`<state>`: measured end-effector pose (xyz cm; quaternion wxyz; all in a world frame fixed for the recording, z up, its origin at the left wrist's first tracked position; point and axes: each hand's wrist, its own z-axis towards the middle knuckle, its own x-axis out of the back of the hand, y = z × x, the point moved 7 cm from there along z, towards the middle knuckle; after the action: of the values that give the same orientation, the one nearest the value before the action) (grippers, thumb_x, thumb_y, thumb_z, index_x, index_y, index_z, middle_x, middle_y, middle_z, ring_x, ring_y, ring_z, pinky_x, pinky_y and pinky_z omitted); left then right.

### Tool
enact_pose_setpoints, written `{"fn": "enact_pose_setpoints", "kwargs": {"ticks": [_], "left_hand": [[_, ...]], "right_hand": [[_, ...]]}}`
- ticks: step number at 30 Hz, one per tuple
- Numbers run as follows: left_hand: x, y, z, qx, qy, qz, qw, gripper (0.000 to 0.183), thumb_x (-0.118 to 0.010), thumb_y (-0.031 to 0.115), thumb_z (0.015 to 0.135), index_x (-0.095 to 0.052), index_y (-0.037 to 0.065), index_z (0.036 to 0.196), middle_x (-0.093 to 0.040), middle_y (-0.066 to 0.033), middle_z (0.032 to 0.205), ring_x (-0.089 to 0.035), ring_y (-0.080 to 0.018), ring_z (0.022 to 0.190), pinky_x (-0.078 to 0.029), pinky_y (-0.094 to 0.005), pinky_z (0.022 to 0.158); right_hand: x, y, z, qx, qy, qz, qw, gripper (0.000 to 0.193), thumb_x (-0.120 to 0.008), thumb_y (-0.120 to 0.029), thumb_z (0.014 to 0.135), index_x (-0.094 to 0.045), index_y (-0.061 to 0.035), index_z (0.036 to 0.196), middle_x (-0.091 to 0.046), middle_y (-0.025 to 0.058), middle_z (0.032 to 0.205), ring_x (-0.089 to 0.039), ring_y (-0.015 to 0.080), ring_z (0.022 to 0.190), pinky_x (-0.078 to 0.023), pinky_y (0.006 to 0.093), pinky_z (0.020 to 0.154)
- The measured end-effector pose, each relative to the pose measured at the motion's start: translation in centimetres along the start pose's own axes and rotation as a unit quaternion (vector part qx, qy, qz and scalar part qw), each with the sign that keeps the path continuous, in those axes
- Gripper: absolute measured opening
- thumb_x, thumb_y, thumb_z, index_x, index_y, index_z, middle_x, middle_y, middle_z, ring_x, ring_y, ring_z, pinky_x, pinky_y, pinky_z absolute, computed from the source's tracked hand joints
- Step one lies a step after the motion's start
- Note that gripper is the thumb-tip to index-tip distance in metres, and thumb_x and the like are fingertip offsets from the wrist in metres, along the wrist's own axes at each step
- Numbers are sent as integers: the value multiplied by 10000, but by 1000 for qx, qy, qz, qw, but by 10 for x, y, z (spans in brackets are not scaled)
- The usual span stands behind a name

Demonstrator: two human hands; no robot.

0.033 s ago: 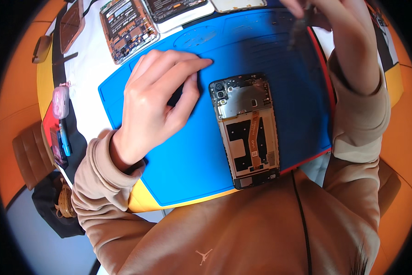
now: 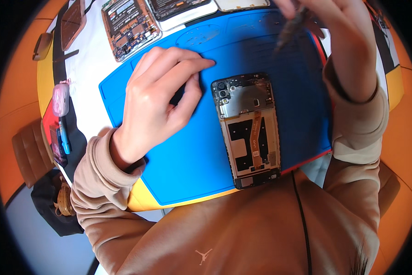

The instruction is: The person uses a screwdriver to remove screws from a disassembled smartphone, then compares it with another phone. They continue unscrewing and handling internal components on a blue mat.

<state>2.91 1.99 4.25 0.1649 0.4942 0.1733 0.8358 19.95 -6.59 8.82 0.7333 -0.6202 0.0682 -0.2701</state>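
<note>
A smartphone (image 2: 247,130) with its back cover off lies on a blue work mat (image 2: 178,165). Its camera pair and metal shield are at the far end. An orange-brown ribbon cable runs down the battery bay. My left hand (image 2: 162,94) rests on the mat to the left of the phone, fingers bent and apart, index finger stretched to the right, holding nothing I can see. Above the mat's far right part, my right hand (image 2: 336,23) is closed around a slim dark pointed tool (image 2: 292,31). The tool is blurred, its tip toward the mat.
Opened phones with bare boards (image 2: 131,30) and batteries (image 2: 181,7) lie past the mat's far edge. Further left are a brown phone-shaped panel (image 2: 73,23), a pink case (image 2: 60,100) and a blue pen (image 2: 65,137). Tiny parts sit in the mat's far compartments.
My right hand has shifted slightly, and the tool's tip has swung left, showing more of the tool. The left hand stays in place beside the phone.
</note>
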Motion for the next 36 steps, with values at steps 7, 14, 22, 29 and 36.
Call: {"fn": "enact_pose_setpoints", "kwargs": {"ticks": [7,14,22,29,36], "left_hand": [[-6,-3,-5,13,-32,-16,999,200,-651,-76,733,-704,28,895,-644,-79,927,-581,-236,827,-472,-300,741],[-8,-5,-7,-1,-35,-33,999,197,-649,-68,728,-685,41,889,-629,-79,928,-563,-253,814,-466,-314,731],[-8,-5,-9,-14,-19,-33,999,189,-651,-59,732,-678,36,893,-621,-92,952,-581,-276,843,-487,-347,756],[-9,-5,-9,-20,-15,-26,999,209,-662,-54,730,-676,27,923,-626,-94,955,-585,-280,850,-493,-350,754],[-7,-3,-10,-28,-30,12,999,277,-713,-16,720,-694,20,994,-656,-117,1028,-601,-296,889,-507,-351,775]], "right_hand": [[-46,-1,-17,274,-59,131,951,331,-481,-72,1033,-363,90,1296,-589,188,1087,-545,104,679,-443,230,608],[-50,32,-36,267,-130,52,953,358,-512,-55,1013,-314,89,1274,-528,256,1220,-621,144,722,-509,256,648],[-52,2,-36,174,-176,39,968,296,-516,-71,1016,-385,45,1254,-574,178,994,-548,99,652,-452,224,597],[-51,15,-43,191,-183,-91,960,370,-411,-115,1057,-350,30,1392,-629,116,839,-453,50,596,-368,189,534],[-59,6,-47,201,-137,-83,966,223,-563,41,957,-456,10,1150,-637,159,933,-561,97,700,-462,227,610]]}}
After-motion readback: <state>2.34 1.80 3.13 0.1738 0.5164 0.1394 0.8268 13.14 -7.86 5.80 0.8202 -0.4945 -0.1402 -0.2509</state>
